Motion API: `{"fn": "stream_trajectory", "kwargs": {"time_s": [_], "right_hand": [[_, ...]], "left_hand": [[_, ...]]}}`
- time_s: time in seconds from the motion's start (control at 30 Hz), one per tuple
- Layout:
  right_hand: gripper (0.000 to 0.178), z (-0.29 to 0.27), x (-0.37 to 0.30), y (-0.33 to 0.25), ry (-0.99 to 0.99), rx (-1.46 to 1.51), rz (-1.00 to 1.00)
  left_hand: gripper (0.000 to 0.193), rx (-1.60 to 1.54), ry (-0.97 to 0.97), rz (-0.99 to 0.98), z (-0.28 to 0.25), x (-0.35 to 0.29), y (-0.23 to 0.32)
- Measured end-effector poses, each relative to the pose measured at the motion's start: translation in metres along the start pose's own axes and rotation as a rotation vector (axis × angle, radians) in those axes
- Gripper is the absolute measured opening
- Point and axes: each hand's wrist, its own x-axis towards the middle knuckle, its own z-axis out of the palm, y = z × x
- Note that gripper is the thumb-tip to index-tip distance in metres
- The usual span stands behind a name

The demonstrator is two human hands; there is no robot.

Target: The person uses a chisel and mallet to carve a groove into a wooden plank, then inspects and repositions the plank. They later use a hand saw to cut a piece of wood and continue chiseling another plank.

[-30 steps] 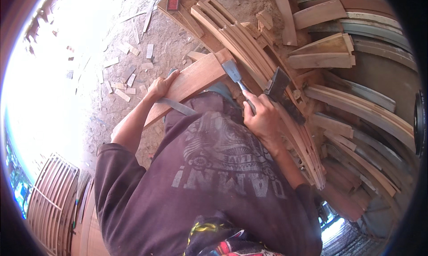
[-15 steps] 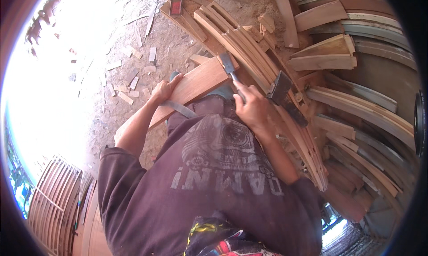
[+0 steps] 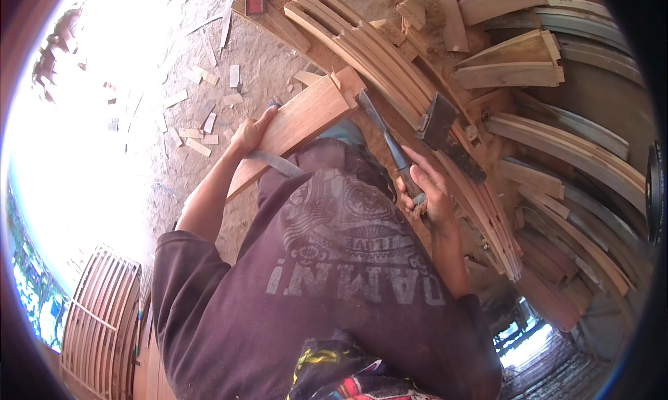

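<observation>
Chisel (image 3: 393, 146), flat grey steel blade on a dark round handle, is in the right hand (image 3: 430, 191). Grip is closed: lower fingers curl round the handle, palm partly turned up, forefinger side lying straighter along it. Blade points up-left, tip just beside the upper end of a flat reddish-brown wooden board (image 3: 299, 121); can't tell if they touch. Board runs diagonally across the lap. Left hand (image 3: 250, 134) has hold of its left edge, mostly closed; finger wrap underneath is hidden. Thin grey flat strip (image 3: 275, 162) crosses the board near the left wrist and reaches the dark purple-brown shirt (image 3: 348, 275). Long light-brown slotted wooden rails (image 3: 376, 55) lie stacked right of the board, black blocky object (image 3: 440, 118) on top. Small pale rectangular wood offcuts (image 3: 198, 147) scattered on the brown floor (image 3: 271, 66), left. Long brown wooden planks (image 3: 557, 146) stacked far right.
</observation>
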Motion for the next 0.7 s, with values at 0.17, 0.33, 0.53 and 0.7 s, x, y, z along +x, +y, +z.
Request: {"fn": "stream_trajectory", "kwargs": {"time_s": [0.17, 0.33, 0.53, 0.7], "right_hand": [[0.052, -0.004, -0.006, -0.002, -0.031, 0.044, 0.028], [0.051, 0.002, -0.008, -0.003, -0.015, 0.061, 0.052], [0.047, 0.048, 0.015, -0.02, 0.191, -0.211, 0.165], [0.048, 0.085, 0.086, -0.029, 0.027, -0.209, 0.057]], "left_hand": [[0.112, -0.019, -0.026, 0.017, 0.002, 0.008, -0.005], [0.114, 0.0, -0.051, -0.022, 0.002, 0.012, -0.008], [0.115, 0.036, -0.044, -0.016, 0.002, 0.01, -0.005], [0.115, 0.014, 0.007, 0.033, -0.006, 0.011, -0.003]]}}
